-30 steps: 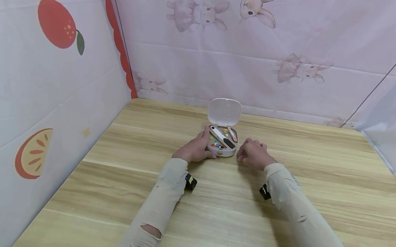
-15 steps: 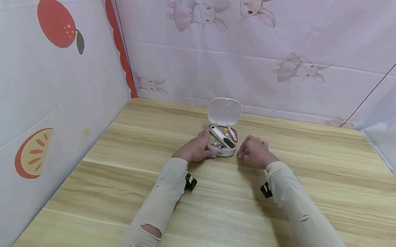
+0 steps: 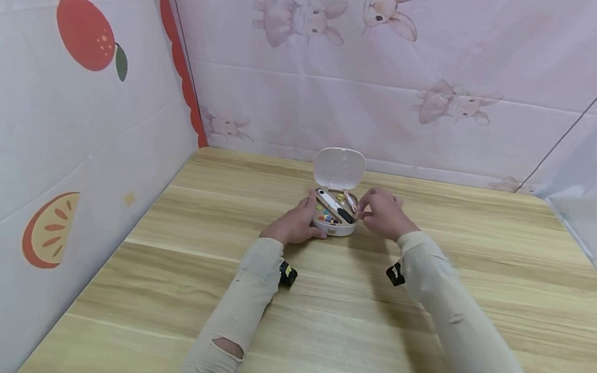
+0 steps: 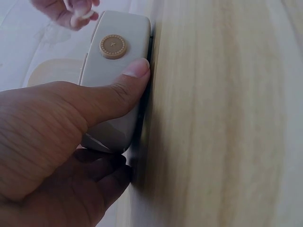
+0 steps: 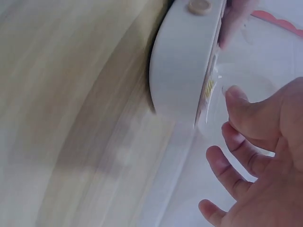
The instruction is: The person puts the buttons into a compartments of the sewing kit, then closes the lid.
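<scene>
A white sewing box [image 3: 333, 230] stands on the table with its lid [image 3: 339, 169] raised at the back. Inside lie white-and-black thread snips [image 3: 334, 204], a pink-and-white tool [image 3: 350, 202] and several coloured buttons [image 3: 324, 215]. My left hand [image 3: 296, 220] grips the box's left side, thumb along the front wall below the brown button-shaped clasp [image 4: 113, 46]. My right hand [image 3: 383, 213] is at the box's right rim, thumb and index finger close together. Between those fingertips a small pale piece [image 4: 87, 15] shows in the left wrist view; I cannot tell its kind.
The wood-grain table [image 3: 321, 325] spreads around the box. A pink curtain with printed rabbits [image 3: 303, 107] hangs behind it, and a white one with printed fruit [image 3: 19, 135] on the left. Each wrist carries a small black camera [image 3: 287, 274].
My right hand has lifted from the tabletop beside the box and moved up and left to its right rim. The left hand keeps its grip on the box, which has not moved.
</scene>
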Motion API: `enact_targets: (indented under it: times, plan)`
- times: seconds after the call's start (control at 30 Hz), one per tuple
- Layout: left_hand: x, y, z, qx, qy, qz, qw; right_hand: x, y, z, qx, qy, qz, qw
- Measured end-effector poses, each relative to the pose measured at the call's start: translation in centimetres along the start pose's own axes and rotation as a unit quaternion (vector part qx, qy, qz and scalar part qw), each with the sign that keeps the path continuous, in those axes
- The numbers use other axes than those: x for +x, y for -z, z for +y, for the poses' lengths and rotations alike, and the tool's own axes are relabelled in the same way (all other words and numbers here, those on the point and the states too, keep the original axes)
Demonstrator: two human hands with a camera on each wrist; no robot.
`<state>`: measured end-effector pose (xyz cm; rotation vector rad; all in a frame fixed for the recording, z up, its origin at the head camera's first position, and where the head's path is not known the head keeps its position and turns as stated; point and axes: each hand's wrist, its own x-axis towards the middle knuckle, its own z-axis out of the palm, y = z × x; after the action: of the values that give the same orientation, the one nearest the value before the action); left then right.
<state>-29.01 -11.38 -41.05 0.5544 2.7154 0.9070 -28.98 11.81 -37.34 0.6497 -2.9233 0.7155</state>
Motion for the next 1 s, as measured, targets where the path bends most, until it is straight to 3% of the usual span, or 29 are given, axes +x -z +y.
enact_targets:
  times: [0.37, 1.0]
  plan:
    - [-0.1, 0.1, 0.1, 0.001, 0.000, -0.001, 1.0000, 1.7, -2.1, -1.9, 0.022, 0.015, 0.031, 0.9992]
    - [0.1, 0.0, -0.2, 0.024, -0.010, 0.003, 0.9996, 3.8, -4.6, -4.3, -0.011, 0.013, 0.018, 0.9997]
